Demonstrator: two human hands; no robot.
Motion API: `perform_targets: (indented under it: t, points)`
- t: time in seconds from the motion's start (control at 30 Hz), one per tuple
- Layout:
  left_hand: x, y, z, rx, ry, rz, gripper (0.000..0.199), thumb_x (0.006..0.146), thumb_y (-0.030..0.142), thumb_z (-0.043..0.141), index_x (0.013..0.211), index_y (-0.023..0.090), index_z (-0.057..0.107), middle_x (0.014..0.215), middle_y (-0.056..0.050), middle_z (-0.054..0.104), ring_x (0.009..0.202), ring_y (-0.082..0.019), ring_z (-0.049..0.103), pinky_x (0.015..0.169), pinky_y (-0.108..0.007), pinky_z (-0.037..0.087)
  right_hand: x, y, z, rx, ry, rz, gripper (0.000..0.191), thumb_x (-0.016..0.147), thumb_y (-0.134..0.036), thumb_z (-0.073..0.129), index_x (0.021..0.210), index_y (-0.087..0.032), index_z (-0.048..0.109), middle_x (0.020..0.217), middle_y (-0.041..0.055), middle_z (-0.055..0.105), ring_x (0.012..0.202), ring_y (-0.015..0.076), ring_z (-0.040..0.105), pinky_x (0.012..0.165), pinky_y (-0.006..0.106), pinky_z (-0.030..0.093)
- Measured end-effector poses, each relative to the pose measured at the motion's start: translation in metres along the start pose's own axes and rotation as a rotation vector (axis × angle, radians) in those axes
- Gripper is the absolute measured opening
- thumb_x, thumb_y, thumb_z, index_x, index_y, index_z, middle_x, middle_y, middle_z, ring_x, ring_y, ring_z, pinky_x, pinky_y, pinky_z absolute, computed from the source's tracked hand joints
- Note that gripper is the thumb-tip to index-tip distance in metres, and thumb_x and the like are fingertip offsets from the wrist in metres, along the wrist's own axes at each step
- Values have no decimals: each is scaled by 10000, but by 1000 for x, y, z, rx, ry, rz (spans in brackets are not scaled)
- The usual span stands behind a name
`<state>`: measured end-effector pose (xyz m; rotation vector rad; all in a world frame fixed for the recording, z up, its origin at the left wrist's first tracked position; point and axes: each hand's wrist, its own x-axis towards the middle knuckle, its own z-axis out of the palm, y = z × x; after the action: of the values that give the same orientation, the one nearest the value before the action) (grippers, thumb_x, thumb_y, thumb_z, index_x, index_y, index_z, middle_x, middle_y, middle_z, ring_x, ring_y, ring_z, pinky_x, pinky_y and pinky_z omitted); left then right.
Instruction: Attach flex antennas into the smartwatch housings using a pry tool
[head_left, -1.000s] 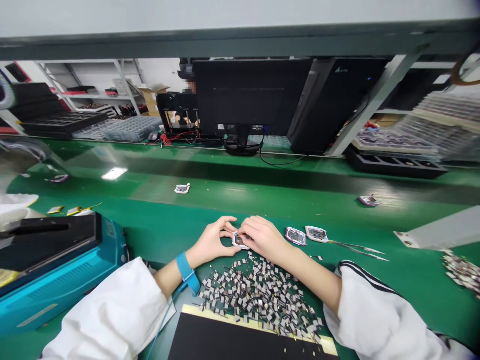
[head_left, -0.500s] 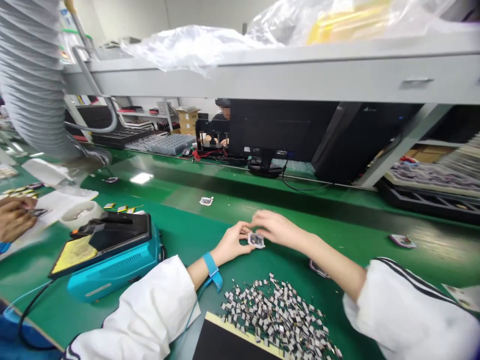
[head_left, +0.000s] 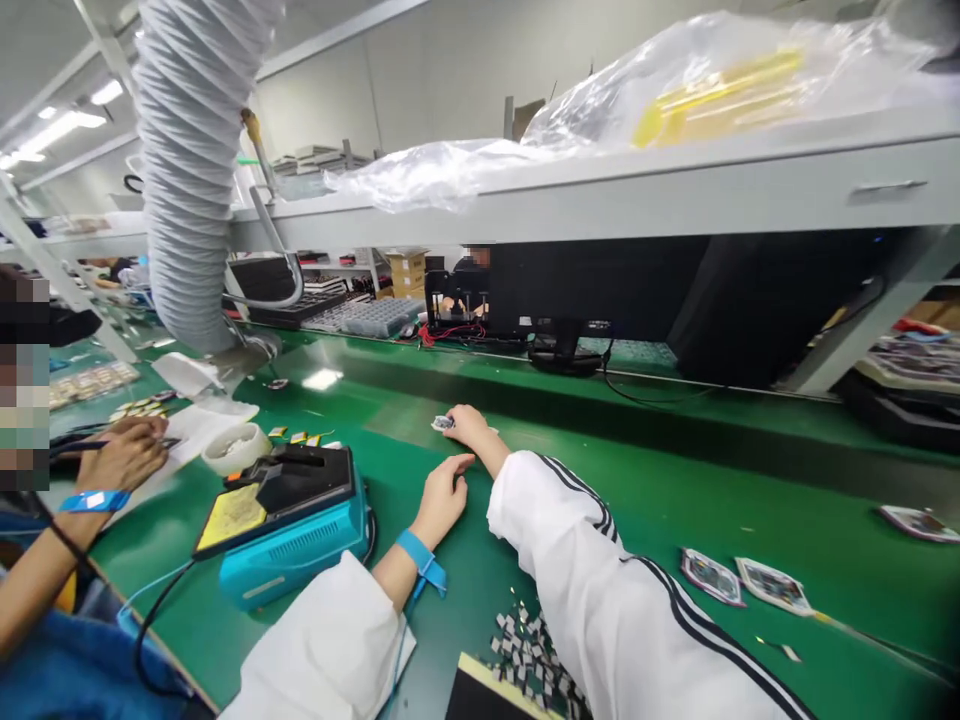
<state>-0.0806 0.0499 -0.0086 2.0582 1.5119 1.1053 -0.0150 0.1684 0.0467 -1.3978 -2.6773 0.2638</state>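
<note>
My right hand [head_left: 474, 427] reaches forward over the green mat, its fingers closed on the edge of a small circuit board [head_left: 442, 423] in a pale frame. A bit of something white shows just behind that hand, too little of it to name. My left hand [head_left: 441, 497], with a blue strap at its wrist, rests nearer to me with thumb and fingers apart and nothing visible in it. A heap of small grey blocks [head_left: 525, 650] lies in front of me, partly covered by my right sleeve.
Left of my hands stands a teal soldering station [head_left: 300, 555] with a yellow sponge [head_left: 234, 518]. Framed circuit boards [head_left: 772, 585] lie at the right. A co-worker's hands [head_left: 127, 450] work at the far left. Behind the mat is a black monitor [head_left: 600, 285] under a shelf.
My view has swung left. Both hands were together around a framed board; my right hand has moved forward and left to another board, and the left no longer shows one.
</note>
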Motion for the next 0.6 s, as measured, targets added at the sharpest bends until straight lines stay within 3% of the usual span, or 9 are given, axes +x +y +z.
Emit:
perform_targets:
  t: [0.13, 0.3, 0.43, 0.6]
  points:
    - [-33, 23, -24, -103, -310, 176, 221, 812, 147, 427, 917, 161, 622, 906, -44, 631, 845, -123, 580, 808, -255, 470, -32, 8, -16, 2, 23, -87, 286, 854, -334, 474, 1064, -144, 514, 1086, 69, 518, 970, 162, 514, 837, 372, 449]
    - [-50, 51, -24, -138, -568, 377, 218, 834, 217, 464, 980, 210, 626, 934, -43, 631, 883, -131, 557, 835, -234, 427, -140, 35, -36, 72, 59, -187, 333, 759, -264, 601, 1059, -140, 526, 1036, 52, 552, 975, 174, 501, 856, 370, 422]
    - [-55, 58, -16, -93, -626, 452, 256, 869, 245, 399, 940, 210, 642, 849, -59, 598, 802, -130, 536, 775, -224, 413, -217, 61, -22, 145, 89, -108, 309, 713, -188, 622, 1012, -139, 561, 985, 64, 585, 934, 186, 511, 823, 344, 434]
    - [-60, 63, -29, -50, -558, 417, 253, 860, 285, 432, 995, 160, 606, 908, -90, 575, 848, -148, 531, 764, -223, 410, -239, 90, 11, 258, 177, -65, 289, 736, -188, 585, 1020, -147, 550, 1003, 71, 578, 919, 175, 522, 809, 333, 443]
